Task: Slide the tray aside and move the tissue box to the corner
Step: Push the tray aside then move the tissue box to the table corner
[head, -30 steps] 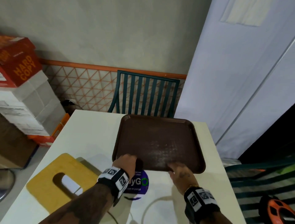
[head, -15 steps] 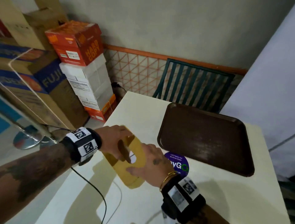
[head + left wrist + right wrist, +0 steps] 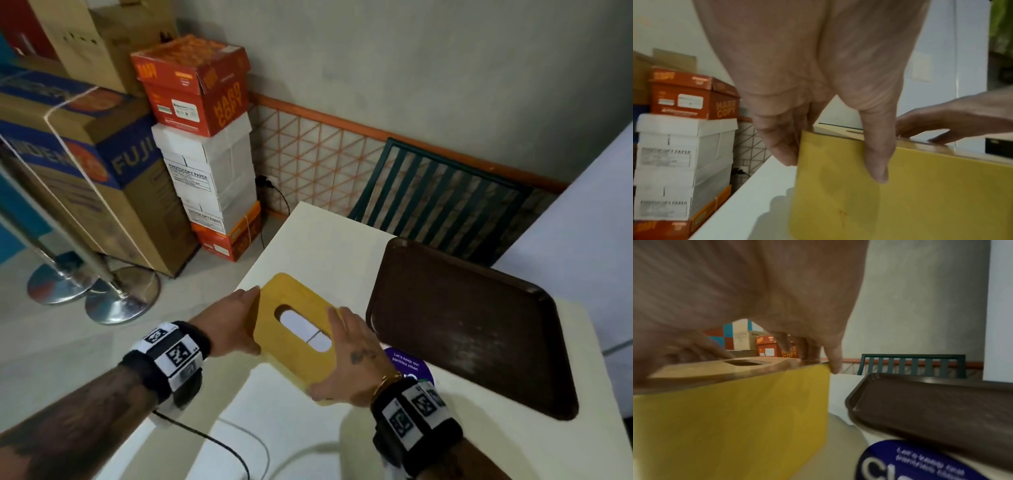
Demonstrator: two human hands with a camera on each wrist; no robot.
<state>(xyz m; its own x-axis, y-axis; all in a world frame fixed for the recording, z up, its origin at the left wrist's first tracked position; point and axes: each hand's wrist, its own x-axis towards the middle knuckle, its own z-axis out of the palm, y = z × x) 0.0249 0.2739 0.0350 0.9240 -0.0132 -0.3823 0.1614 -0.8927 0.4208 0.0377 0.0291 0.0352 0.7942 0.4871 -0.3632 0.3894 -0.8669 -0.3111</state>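
Where it sat nearer before, tissue box [image 3: 297, 330] farther along, seemingly lifted, both hands' grip around it.

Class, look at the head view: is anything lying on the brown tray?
No. The tray shows only its bare, scuffed surface, while both hands hold the tissue box beside it.

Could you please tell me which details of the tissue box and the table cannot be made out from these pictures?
- Whether the tissue box is lifted: its underside is hidden in every view.
- Purple sticker text: half covered by the right hand and the tray; blurred in the right wrist view.
- The table's near corners: cut off by the head view's edge.
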